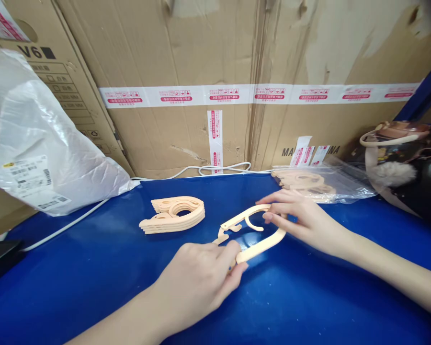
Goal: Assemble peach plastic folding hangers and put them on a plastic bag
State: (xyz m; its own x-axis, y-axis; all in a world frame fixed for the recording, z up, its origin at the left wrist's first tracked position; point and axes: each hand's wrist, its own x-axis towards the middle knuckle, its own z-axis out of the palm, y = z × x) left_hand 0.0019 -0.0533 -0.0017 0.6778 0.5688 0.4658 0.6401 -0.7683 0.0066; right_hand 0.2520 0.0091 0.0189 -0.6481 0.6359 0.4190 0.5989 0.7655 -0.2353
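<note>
A peach plastic folding hanger point(262, 242) lies unfolded on the blue table point(93, 278), held at both ends. My left hand point(201, 280) is closed, pinching its near end between thumb and fingers. My right hand point(298, 218) grips the far curved end by the hook, fingers bent around the plastic. A stack of several folded hangers point(174, 214) of the same colour rests to the left, apart from both hands.
A clear bag point(316, 184) with more peach hangers lies at the back right. A white plastic bag point(36, 139) sits at the left, a dark handbag point(405, 167) at the right. Cardboard boxes point(215, 72) wall the back. A white cable point(93, 211) runs along it.
</note>
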